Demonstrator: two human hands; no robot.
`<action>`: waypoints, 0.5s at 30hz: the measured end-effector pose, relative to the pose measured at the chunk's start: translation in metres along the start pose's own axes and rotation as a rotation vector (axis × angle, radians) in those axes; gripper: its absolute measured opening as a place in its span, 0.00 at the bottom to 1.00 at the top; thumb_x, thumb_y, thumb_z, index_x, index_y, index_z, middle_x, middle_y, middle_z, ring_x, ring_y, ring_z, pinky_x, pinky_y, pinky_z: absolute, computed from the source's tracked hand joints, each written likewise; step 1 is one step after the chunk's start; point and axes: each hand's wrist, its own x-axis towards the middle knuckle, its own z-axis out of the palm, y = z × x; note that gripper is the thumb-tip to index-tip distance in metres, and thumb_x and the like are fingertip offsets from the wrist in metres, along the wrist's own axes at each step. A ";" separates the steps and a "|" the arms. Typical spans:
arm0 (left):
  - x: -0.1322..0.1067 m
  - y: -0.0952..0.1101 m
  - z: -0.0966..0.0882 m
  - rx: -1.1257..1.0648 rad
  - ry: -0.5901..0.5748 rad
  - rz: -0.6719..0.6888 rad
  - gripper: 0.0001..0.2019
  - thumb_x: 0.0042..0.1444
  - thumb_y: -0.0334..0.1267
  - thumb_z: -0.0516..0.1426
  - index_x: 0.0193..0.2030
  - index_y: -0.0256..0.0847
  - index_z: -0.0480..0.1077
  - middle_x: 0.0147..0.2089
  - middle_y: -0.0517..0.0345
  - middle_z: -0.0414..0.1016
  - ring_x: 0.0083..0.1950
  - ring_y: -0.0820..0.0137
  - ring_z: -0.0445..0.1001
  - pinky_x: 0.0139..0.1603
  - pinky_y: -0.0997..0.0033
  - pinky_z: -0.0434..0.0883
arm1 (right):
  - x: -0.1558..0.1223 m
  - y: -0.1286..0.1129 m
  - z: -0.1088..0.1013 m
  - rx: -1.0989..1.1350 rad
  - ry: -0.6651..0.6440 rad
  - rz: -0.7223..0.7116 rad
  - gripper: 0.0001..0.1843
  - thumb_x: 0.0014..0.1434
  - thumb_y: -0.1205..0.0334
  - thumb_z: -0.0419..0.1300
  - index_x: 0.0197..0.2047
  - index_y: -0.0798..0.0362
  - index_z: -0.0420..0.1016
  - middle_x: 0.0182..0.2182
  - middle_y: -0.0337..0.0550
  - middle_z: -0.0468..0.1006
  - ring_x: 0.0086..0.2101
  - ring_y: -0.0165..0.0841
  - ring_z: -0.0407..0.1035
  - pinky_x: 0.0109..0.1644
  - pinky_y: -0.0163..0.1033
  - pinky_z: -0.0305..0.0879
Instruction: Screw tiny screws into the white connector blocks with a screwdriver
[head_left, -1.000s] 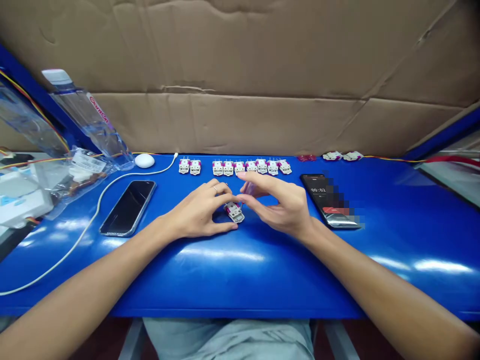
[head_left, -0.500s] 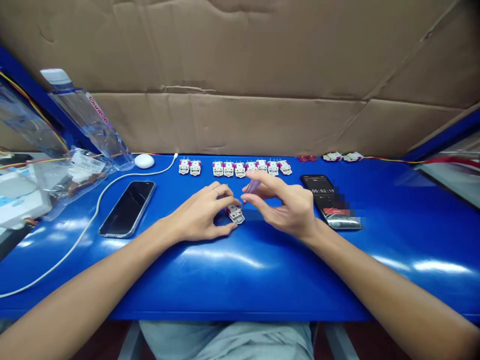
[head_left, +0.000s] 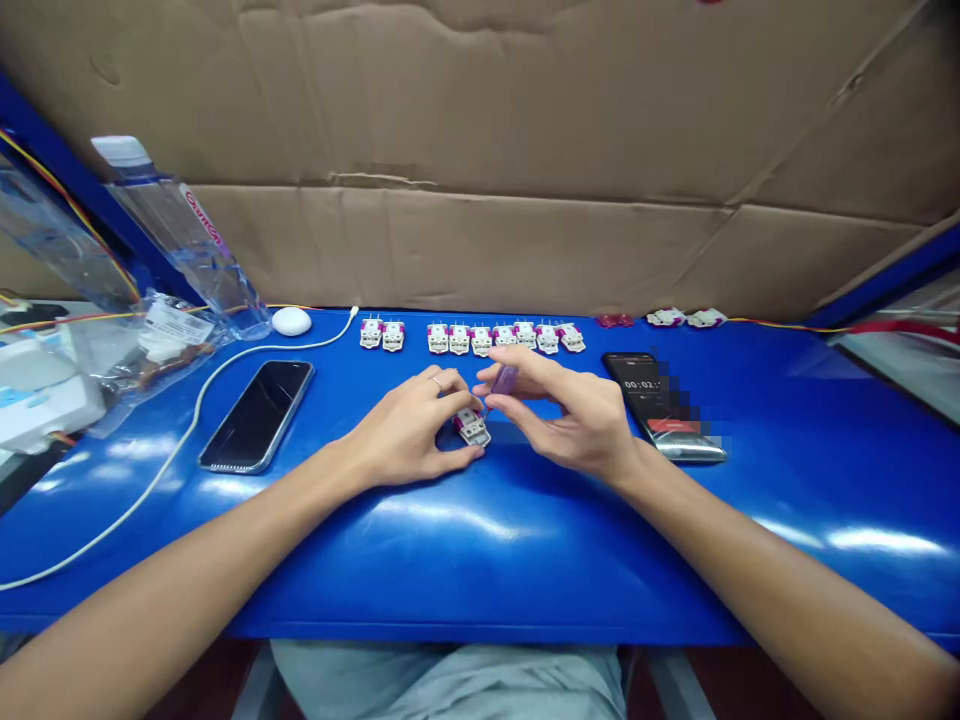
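Creased brown cardboard (head_left: 480,120) fills the top of the frame above a glossy blue table (head_left: 480,560), where small white-and-magenta plastic connectors (head_left: 504,337) line up along the far edge. At lower centre, the left hand (head_left: 405,425) grips one connector (head_left: 471,428) on the table; the right hand (head_left: 574,420) pinches a slim translucent purple piece (head_left: 504,380) just above it

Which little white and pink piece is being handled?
The piece between the left hand and right hand; the others sit in a row farther back.

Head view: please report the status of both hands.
Left hand around white-magenta connector; right hand pinching translucent purple piece above it; smartphone left, smartphone right.
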 end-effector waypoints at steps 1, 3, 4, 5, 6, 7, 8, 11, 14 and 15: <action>0.000 0.001 0.000 0.009 0.000 -0.001 0.14 0.66 0.46 0.67 0.53 0.41 0.78 0.54 0.49 0.80 0.54 0.56 0.77 0.55 0.56 0.77 | 0.000 -0.001 0.000 -0.014 0.019 0.001 0.29 0.71 0.69 0.67 0.73 0.47 0.73 0.49 0.42 0.91 0.39 0.34 0.89 0.48 0.35 0.87; 0.000 0.003 -0.001 0.056 -0.004 -0.005 0.16 0.65 0.48 0.68 0.53 0.41 0.79 0.54 0.50 0.82 0.53 0.56 0.76 0.54 0.56 0.77 | 0.001 -0.002 0.000 -0.050 0.063 -0.022 0.29 0.71 0.68 0.69 0.71 0.45 0.74 0.45 0.39 0.92 0.35 0.33 0.88 0.44 0.34 0.87; 0.001 0.005 -0.001 0.090 -0.006 -0.016 0.17 0.64 0.50 0.69 0.53 0.41 0.79 0.55 0.50 0.82 0.53 0.56 0.76 0.53 0.55 0.77 | 0.002 -0.002 0.001 -0.071 0.083 -0.040 0.29 0.70 0.67 0.70 0.71 0.45 0.75 0.44 0.38 0.92 0.34 0.33 0.88 0.43 0.34 0.87; 0.001 0.007 0.000 0.125 -0.011 -0.034 0.19 0.63 0.52 0.70 0.53 0.41 0.80 0.55 0.51 0.82 0.53 0.55 0.76 0.52 0.55 0.77 | 0.002 -0.002 0.001 -0.090 0.099 -0.053 0.29 0.69 0.66 0.71 0.70 0.44 0.75 0.43 0.38 0.92 0.33 0.33 0.88 0.41 0.33 0.87; 0.001 0.009 0.000 0.155 -0.018 -0.059 0.20 0.62 0.53 0.70 0.53 0.42 0.80 0.55 0.51 0.83 0.53 0.55 0.76 0.51 0.56 0.77 | 0.002 -0.001 0.002 -0.099 0.112 -0.059 0.29 0.68 0.66 0.72 0.69 0.44 0.76 0.42 0.37 0.92 0.32 0.33 0.88 0.40 0.33 0.87; 0.002 0.012 -0.001 0.176 -0.029 -0.092 0.20 0.63 0.54 0.70 0.53 0.42 0.80 0.55 0.51 0.82 0.53 0.56 0.77 0.50 0.57 0.77 | 0.002 -0.001 0.003 -0.097 0.122 -0.055 0.29 0.68 0.65 0.73 0.69 0.43 0.77 0.41 0.36 0.92 0.32 0.34 0.88 0.40 0.33 0.87; 0.002 0.015 -0.001 0.189 -0.043 -0.130 0.19 0.63 0.53 0.69 0.53 0.43 0.80 0.55 0.51 0.82 0.53 0.56 0.78 0.49 0.59 0.77 | 0.002 -0.001 0.004 -0.077 0.133 -0.045 0.29 0.67 0.65 0.74 0.69 0.43 0.77 0.41 0.36 0.92 0.32 0.34 0.88 0.39 0.34 0.87; 0.005 0.024 -0.012 0.207 -0.135 -0.234 0.17 0.64 0.50 0.67 0.55 0.44 0.79 0.56 0.51 0.81 0.53 0.57 0.80 0.45 0.62 0.77 | 0.000 -0.003 0.007 0.056 0.160 0.006 0.30 0.67 0.66 0.73 0.70 0.44 0.77 0.42 0.39 0.91 0.36 0.36 0.89 0.42 0.36 0.89; 0.006 0.032 -0.036 0.267 -0.276 -0.330 0.16 0.64 0.47 0.67 0.56 0.45 0.79 0.56 0.50 0.81 0.53 0.54 0.82 0.43 0.62 0.76 | -0.002 -0.007 0.008 0.142 0.145 0.045 0.32 0.67 0.68 0.73 0.71 0.44 0.74 0.42 0.40 0.91 0.38 0.36 0.89 0.44 0.37 0.89; 0.006 0.034 -0.046 0.297 -0.327 -0.373 0.16 0.64 0.46 0.67 0.55 0.45 0.79 0.54 0.50 0.81 0.51 0.54 0.82 0.42 0.62 0.75 | -0.002 -0.008 0.008 0.136 0.136 0.041 0.32 0.67 0.69 0.72 0.71 0.44 0.74 0.42 0.40 0.91 0.37 0.35 0.89 0.44 0.37 0.89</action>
